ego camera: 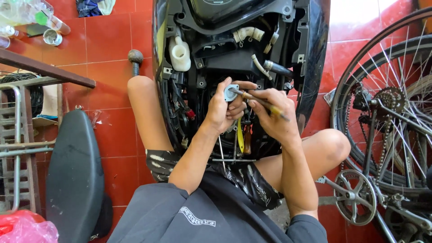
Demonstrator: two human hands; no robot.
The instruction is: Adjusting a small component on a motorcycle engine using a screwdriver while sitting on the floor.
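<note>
My left hand (222, 110) pinches a small round grey metal part (231, 92) in its grip, held at centre frame just in front of the opened scooter body (252, 58). My right hand (274, 118), at three o'clock of the part, has its grip pressed around a yellow-handled screwdriver (261, 102), tip touching the part. At three o'clock, farther off, stands a bicycle wheel (387, 103); at nine o'clock lies a black seat (74, 180) on the red tiled floor (108, 54).

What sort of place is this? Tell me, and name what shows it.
Probably a small repair workshop for motorbikes and bicycles. A scooter body stands opened with its panels off, a bicycle wheel with chain and sprockets leans at the right, and the left hand holds a small metal part that the right hand works with a screwdriver.
</note>
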